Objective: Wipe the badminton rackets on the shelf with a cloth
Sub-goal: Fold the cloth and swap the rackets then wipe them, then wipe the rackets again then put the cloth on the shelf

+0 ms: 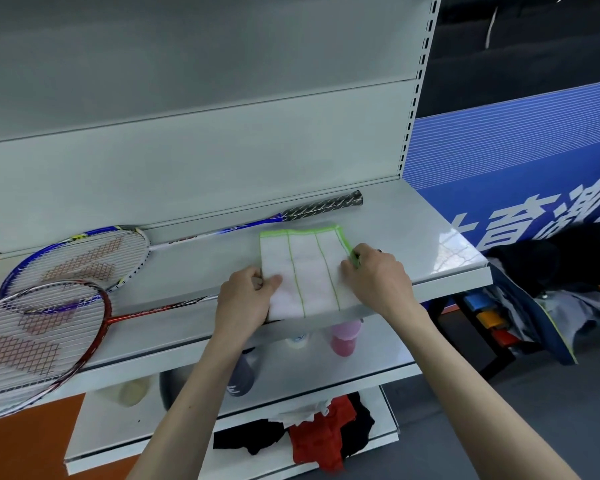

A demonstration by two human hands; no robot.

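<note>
A white cloth (309, 271) with green stripes and green edging lies flat on the grey shelf (413, 237). My left hand (246, 296) pinches its left edge and my right hand (378, 275) pinches its right edge. A blue and white racket (84, 258) lies along the shelf's back, its black grip pointing right. A red racket (32, 341) lies at the front left, its head overlapping the blue one and jutting over the shelf edge. Its handle end is hidden under the cloth and my left hand.
Lower shelves hold a pink bottle (343, 337), a dark bottle (241, 375), a white bottle and red and black clothes (323, 438). A blue banner (516, 174) and a bench with bags and clothing stand at the right.
</note>
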